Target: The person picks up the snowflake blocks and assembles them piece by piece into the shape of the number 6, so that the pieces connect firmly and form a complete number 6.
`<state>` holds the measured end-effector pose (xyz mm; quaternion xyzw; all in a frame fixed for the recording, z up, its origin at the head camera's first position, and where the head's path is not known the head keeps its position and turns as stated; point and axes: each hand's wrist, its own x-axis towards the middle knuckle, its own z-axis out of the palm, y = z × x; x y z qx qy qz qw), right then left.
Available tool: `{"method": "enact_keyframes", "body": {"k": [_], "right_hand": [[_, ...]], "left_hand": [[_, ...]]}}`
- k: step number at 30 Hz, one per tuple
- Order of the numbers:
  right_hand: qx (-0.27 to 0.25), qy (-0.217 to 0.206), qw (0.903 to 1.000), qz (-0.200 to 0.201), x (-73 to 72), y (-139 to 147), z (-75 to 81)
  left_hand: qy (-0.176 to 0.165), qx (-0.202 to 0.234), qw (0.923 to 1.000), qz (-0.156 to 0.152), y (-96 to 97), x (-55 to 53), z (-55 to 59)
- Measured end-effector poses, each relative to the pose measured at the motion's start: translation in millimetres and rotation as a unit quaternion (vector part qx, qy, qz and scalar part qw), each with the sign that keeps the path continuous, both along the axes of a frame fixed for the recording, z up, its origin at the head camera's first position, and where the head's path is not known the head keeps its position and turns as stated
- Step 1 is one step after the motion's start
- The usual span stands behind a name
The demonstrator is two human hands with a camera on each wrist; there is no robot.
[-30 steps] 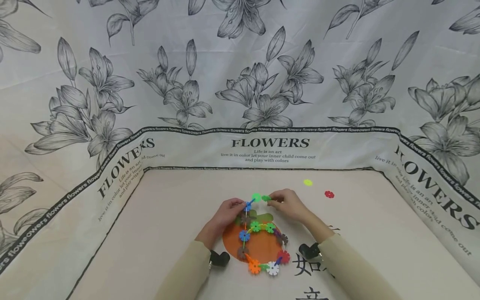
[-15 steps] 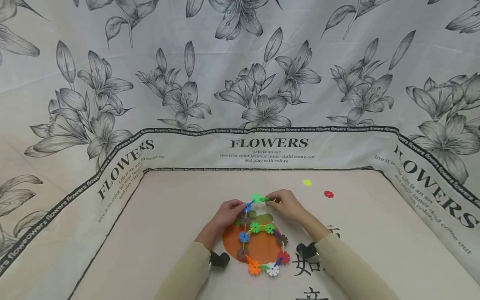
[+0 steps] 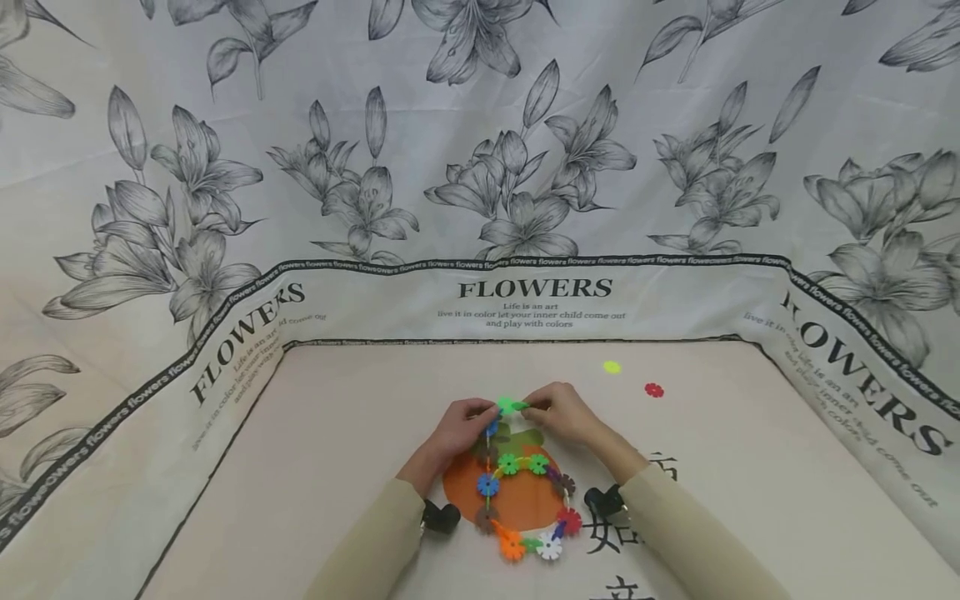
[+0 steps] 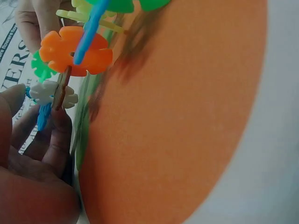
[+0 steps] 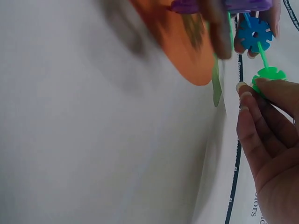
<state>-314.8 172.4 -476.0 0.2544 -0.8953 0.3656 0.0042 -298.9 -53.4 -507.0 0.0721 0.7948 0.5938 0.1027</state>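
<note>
A chain of interlocking plastic snowflake discs hangs between my hands in the head view, with a ring of coloured discs at its lower end, including an orange disc (image 3: 512,546) and a white disc (image 3: 550,547). My left hand (image 3: 456,432) pinches the chain at its upper end, by a blue disc (image 5: 255,34). Beside it, my right hand (image 3: 566,414) pinches a green disc (image 5: 270,74) between thumb and fingertips. This disc meets the bright green disc (image 3: 506,406) at the chain's top; whether they interlock I cannot tell. The left wrist view shows another orange disc (image 4: 74,49) close up.
A loose yellow disc (image 3: 612,367) and a loose red disc (image 3: 654,390) lie beyond my right hand. The pale tablecloth (image 3: 360,467) bears a printed orange fruit (image 3: 461,492) and dark characters. Flower-printed fabric (image 3: 517,192) rises behind and at both sides.
My right hand has brought its green disc leftward against the bright green one at the chain's top. Both hands and the chain now appear slightly lower, and the view has shifted a little.
</note>
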Motion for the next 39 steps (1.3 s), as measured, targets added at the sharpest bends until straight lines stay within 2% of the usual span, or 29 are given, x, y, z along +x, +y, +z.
{"method": "enact_keyframes", "body": {"k": [7,14,18,24,32,39], "right_hand": [[-0.001,-0.013,0.9998,0.011,-1.0,0,-1.9],[-0.007,-0.035,0.9992,0.019,-4.6,2,-6.0],[-0.012,-0.049,0.9985,0.02,-5.4,0,-8.1],[-0.007,-0.042,0.9987,0.028,-5.0,-2,-9.6],[-0.014,-0.052,0.9975,0.046,-2.4,-4,-4.2],[0.01,-0.037,0.9967,0.072,-4.4,-5,2.8]], "left_hand": [[0.015,-0.006,0.9999,-0.006,0.6,0.6,-4.6],[0.008,-0.006,0.9999,-0.003,-0.2,2.0,-3.1],[0.002,0.0,0.9999,0.016,-1.9,0.5,-0.4],[0.011,-0.001,0.999,0.042,3.7,-3.4,-1.1],[-0.031,-0.001,0.9973,0.066,6.5,-2.4,1.6],[-0.03,0.0,0.9976,0.062,5.9,-4.5,3.2]]}}
